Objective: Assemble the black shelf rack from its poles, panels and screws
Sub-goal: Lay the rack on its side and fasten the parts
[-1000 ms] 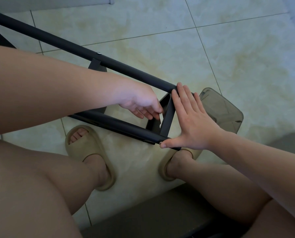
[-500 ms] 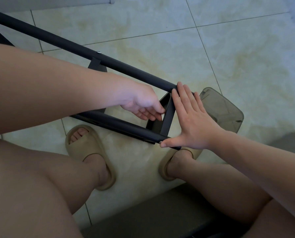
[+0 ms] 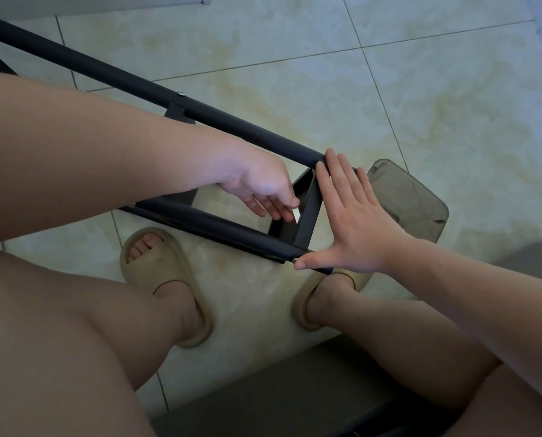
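Observation:
Two black poles run diagonally over the tiled floor, the upper pole (image 3: 137, 82) and the lower pole (image 3: 219, 228). A black cross panel (image 3: 309, 212) joins them near their right ends. My left hand (image 3: 260, 190) reaches down between the poles, its curled fingertips against the panel's inner side. My right hand (image 3: 355, 222) lies flat with fingers spread against the panel's outer side. Its fingertips touch the upper pole's end and its thumb rests on a small screw (image 3: 294, 260) at the lower pole's end. A second screw (image 3: 180, 94) sits in the upper pole above another bracket (image 3: 176, 113).
A translucent grey plastic container (image 3: 411, 200) lies on the floor just right of my right hand. My feet in beige slippers (image 3: 169, 279) stand under the frame. My bare knees fill the foreground, and a dark seat edge (image 3: 295, 389) lies between them.
My left hand has shifted slightly right, closer to the cross panel. My right hand and the poles have stayed in place.

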{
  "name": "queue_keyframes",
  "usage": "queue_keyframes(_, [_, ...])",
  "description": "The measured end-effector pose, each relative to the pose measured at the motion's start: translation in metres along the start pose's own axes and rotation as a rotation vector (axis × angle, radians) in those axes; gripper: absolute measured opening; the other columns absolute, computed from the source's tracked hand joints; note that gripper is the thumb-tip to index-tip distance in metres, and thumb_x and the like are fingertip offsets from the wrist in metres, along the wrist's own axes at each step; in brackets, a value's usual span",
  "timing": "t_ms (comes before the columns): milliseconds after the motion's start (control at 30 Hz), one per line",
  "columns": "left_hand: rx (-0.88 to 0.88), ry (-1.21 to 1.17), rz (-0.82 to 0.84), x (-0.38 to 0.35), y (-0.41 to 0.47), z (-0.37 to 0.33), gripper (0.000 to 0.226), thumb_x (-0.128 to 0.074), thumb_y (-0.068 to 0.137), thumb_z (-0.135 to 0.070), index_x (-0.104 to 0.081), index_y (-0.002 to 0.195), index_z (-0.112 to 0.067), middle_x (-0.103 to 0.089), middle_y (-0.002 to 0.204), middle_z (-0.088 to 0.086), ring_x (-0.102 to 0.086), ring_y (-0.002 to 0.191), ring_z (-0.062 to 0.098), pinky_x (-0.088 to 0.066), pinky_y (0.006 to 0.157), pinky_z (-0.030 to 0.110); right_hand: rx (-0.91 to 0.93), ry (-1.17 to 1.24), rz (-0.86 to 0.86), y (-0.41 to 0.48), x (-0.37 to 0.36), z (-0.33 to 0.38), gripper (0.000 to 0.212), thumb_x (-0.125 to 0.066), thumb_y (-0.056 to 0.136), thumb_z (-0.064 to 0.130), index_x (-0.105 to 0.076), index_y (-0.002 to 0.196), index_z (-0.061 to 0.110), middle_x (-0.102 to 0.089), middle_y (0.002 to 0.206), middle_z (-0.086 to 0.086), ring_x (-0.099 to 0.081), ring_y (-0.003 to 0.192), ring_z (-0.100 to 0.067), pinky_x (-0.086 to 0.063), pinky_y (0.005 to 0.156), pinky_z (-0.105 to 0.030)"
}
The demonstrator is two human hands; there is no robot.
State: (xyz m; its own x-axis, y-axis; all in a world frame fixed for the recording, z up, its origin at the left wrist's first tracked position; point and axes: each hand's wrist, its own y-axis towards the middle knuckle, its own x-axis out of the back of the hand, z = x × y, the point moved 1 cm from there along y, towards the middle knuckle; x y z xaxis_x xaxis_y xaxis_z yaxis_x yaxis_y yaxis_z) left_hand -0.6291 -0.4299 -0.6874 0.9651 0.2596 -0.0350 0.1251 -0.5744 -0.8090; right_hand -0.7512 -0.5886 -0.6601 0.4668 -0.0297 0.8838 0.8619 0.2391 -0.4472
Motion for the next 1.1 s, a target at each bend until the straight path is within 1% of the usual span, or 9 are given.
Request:
queue_keyframes(133, [0.009,0.016,0.012,0.004,0.0,0.004,0.014,-0.057,0.102,-0.018,-0.064,0.091,-0.012,-0.075,0.079,-0.003,-0.066,0.081,0.014,-0.051,0.078,0.028,-0.003,0.002,-0.003,0.0,0.0,0.0,0.149,-0.031,0.058,0.105,0.02,0.158,0.007,0.032,0.164,-0.012,0.03,0.152,-0.025,0.016,0.123,-0.044])
queue_keyframes(233, [0.014,0.038,0.036,0.006,-0.002,0.009,0.016,-0.057,0.101,-0.017,-0.067,0.09,-0.011,-0.076,0.081,0.0,-0.067,0.081,0.015,-0.051,0.078,0.028,-0.004,0.004,-0.004,0.0,0.0,0.0,0.149,-0.031,0.057,0.105,0.02,0.158,0.008,0.032,0.164,-0.011,0.031,0.151,-0.025,0.018,0.122,-0.042])
queue_keyframes(367, [-0.003,0.086,0.074,0.006,-0.005,0.014,0.018,-0.058,0.1,-0.014,-0.07,0.088,-0.012,-0.076,0.084,0.001,-0.068,0.082,0.014,-0.051,0.077,0.027,-0.003,0.001,-0.011,0.0,-0.001,-0.001,0.149,-0.031,0.058,0.105,0.02,0.158,0.008,0.031,0.164,-0.012,0.03,0.152,-0.025,0.017,0.123,-0.044])
queue_keyframes(633, [-0.046,0.206,0.109,0.005,-0.009,0.018,0.019,-0.06,0.099,-0.012,-0.072,0.085,-0.017,-0.077,0.086,-0.005,-0.071,0.09,0.008,-0.049,0.079,0.025,-0.006,0.002,-0.012,0.0,-0.001,0.0,0.149,-0.031,0.057,0.106,0.021,0.158,0.009,0.031,0.165,-0.011,0.03,0.152,-0.025,0.015,0.124,-0.045])
queue_keyframes(733, [-0.051,0.251,0.111,0.004,-0.009,0.017,0.021,-0.061,0.098,-0.013,-0.073,0.081,-0.02,-0.076,0.085,-0.009,-0.068,0.089,0.006,-0.049,0.078,0.024,-0.007,0.008,-0.007,0.0,0.0,0.0,0.149,-0.032,0.057,0.105,0.021,0.158,0.009,0.032,0.164,-0.01,0.031,0.151,-0.024,0.016,0.123,-0.044])
queue_keyframes(867, [-0.045,0.266,0.112,0.003,-0.009,0.016,0.022,-0.062,0.097,-0.014,-0.074,0.08,-0.021,-0.075,0.086,-0.01,-0.067,0.09,0.007,-0.047,0.079,0.025,-0.007,0.006,-0.005,0.0,-0.001,0.0,0.149,-0.032,0.057,0.105,0.021,0.158,0.009,0.032,0.164,-0.01,0.031,0.151,-0.024,0.016,0.124,-0.044])
queue_keyframes(1000, [-0.053,0.269,0.058,0.004,-0.008,0.014,0.017,-0.066,0.096,-0.018,-0.077,0.084,-0.022,-0.077,0.087,-0.006,-0.069,0.084,0.006,-0.05,0.074,0.022,-0.004,-0.001,-0.004,0.0,-0.001,-0.001,0.148,-0.031,0.058,0.105,0.021,0.158,0.009,0.032,0.164,-0.011,0.03,0.151,-0.025,0.015,0.124,-0.045])
queue_keyframes(1100, [-0.085,0.249,-0.024,0.006,-0.007,0.011,0.013,-0.071,0.092,-0.018,-0.077,0.082,-0.023,-0.077,0.08,-0.005,-0.068,0.075,0.006,-0.051,0.068,0.02,-0.005,-0.003,-0.004,0.001,0.0,0.0,0.149,-0.03,0.057,0.105,0.021,0.158,0.009,0.032,0.164,-0.011,0.03,0.152,-0.025,0.015,0.124,-0.045])
